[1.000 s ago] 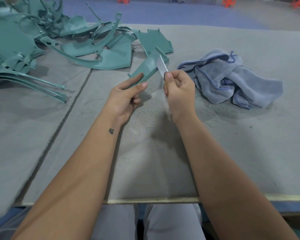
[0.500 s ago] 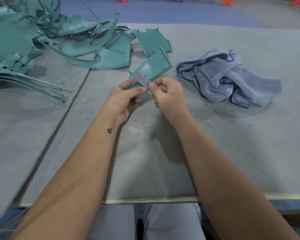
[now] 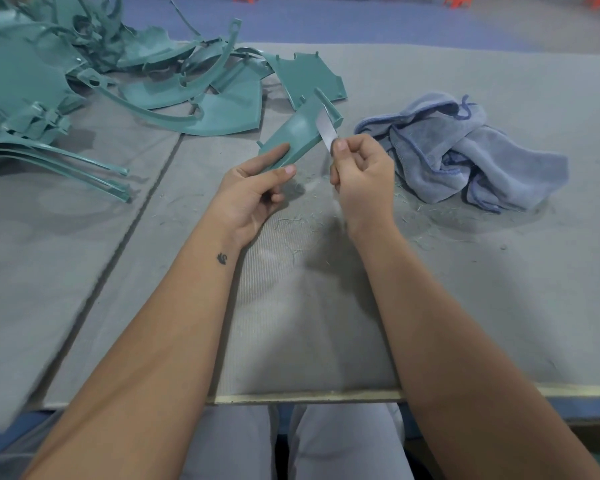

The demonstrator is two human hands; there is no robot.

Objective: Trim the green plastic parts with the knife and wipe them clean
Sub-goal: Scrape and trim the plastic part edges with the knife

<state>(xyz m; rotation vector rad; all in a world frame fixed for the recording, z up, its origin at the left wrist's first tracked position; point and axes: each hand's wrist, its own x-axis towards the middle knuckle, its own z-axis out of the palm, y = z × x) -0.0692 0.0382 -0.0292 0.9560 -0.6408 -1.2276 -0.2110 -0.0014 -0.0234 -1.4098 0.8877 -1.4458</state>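
My right hand (image 3: 361, 178) is clenched round the knife (image 3: 326, 128): thumb and curled fingers pinch the base, and the flat pale blade sticks out toward 11 o'clock. The handle, if any, is hidden in my fist. The blade lies against the right edge of the green part (image 3: 300, 133), near its far end, just below the raised lip there.

My left hand (image 3: 257, 188) grips the near end of that same part, thumb flat on top, index finger stretched along the upper face, other fingers curled underneath. The part is a long tapered piece, held off the table and angled from my left hand toward 1 o'clock.

Below and between my hands, thin green shavings (image 3: 297, 225) lie scattered on the grey mat (image 3: 326, 323). More are strewn toward 3 o'clock.

At 3 o'clock from my right hand, near it but not touching, a crumpled blue-grey cloth (image 3: 465, 150) sits on the mat.

At 10 to 11 o'clock, well apart from my hands, lies a pile of green parts (image 3: 118, 71): flat panels, curved strips, some overlapping. One flat panel (image 3: 309, 77) with small tabs lies just beyond the part I hold.

A seam (image 3: 132, 223) in the mat runs diagonally at my left.
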